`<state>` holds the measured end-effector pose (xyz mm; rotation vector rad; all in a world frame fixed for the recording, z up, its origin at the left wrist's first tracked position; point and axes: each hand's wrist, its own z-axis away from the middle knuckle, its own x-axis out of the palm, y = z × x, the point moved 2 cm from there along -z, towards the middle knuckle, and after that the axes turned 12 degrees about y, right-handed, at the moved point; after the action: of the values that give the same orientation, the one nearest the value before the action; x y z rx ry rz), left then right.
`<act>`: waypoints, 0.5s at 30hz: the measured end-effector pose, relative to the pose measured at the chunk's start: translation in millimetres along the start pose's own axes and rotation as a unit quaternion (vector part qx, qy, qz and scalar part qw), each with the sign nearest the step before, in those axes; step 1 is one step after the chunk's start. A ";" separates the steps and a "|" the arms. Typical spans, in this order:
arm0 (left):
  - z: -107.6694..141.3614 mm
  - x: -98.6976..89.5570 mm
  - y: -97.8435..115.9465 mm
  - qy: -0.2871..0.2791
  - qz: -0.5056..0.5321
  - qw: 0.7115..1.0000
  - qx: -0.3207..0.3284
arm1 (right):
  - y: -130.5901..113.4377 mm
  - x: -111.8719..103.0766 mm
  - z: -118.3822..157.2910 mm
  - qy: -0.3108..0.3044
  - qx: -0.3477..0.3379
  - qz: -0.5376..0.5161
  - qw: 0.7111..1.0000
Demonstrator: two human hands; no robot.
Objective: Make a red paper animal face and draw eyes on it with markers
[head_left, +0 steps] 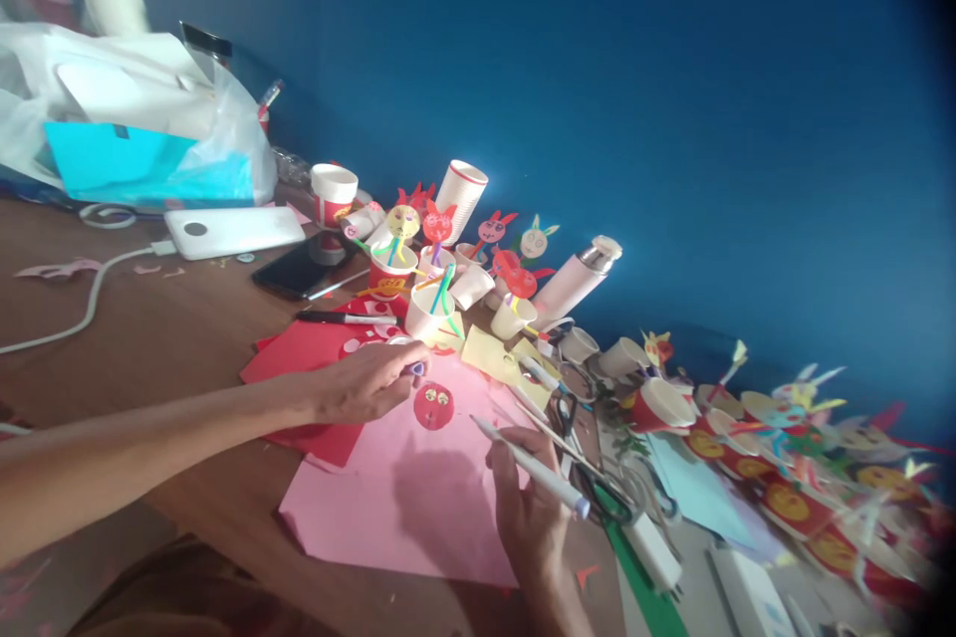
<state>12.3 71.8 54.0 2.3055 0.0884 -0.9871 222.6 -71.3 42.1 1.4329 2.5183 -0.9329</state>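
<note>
My left hand [364, 384] reaches in from the left, its fingertips pinched on a small purple cap [415, 369], which is partly hidden by the fingers. My right hand [527, 510] is shut on a white marker [532, 470] that is slanted across the fingers, with a pale blue end pointing down and right. Between the hands, a round red paper face [433, 406] with dark marks lies on a sheet of pink paper [407, 508]. Red paper [306, 358] sticks out from under the pink sheet, beneath my left wrist.
Paper cups with paper animal faces on straws [440, 269] crowd the wooden table [134, 318] along a blue wall [672, 119]. Scissors [568, 415], a black phone [303, 265], a white power bank [233, 231], a pale pink flask [575, 281] and a plastic bag [149, 119] stand nearby.
</note>
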 end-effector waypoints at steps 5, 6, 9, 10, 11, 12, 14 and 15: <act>-7.1 12.9 -1.8 -0.029 -0.031 0.997 0.065 | -3.8 7.4 0.1 0.002 0.050 -0.032 0.998; -6.4 13.5 -2.0 -0.029 -0.038 0.996 0.069 | -4.4 8.2 -0.7 0.005 0.058 -0.035 0.998; 0.2 11.2 -2.2 -0.011 -0.045 0.995 0.093 | -5.9 10.9 -3.3 0.009 0.085 -0.041 0.996; 3.2 10.0 -2.2 -0.007 -0.044 0.993 0.108 | -6.1 12.2 -4.0 0.007 0.097 -0.041 0.994; 6.0 9.2 -2.2 -0.007 -0.044 0.991 0.126 | -6.2 13.7 -4.5 0.003 0.113 -0.040 0.993; 8.6 8.7 -2.2 -0.011 -0.043 0.989 0.144 | -6.1 15.5 -4.8 -0.003 0.132 -0.041 0.990; 11.9 9.0 -2.8 -0.023 -0.045 0.985 0.163 | -5.7 19.9 -4.8 -0.019 0.169 -0.046 0.984; 12.6 9.3 -3.5 -0.023 -0.047 0.986 0.159 | -5.6 22.1 -4.7 -0.025 0.183 -0.051 0.981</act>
<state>10.0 65.9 39.2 2.5852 0.0228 -1.1729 206.7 -54.3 40.4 1.3505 2.4951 -1.4966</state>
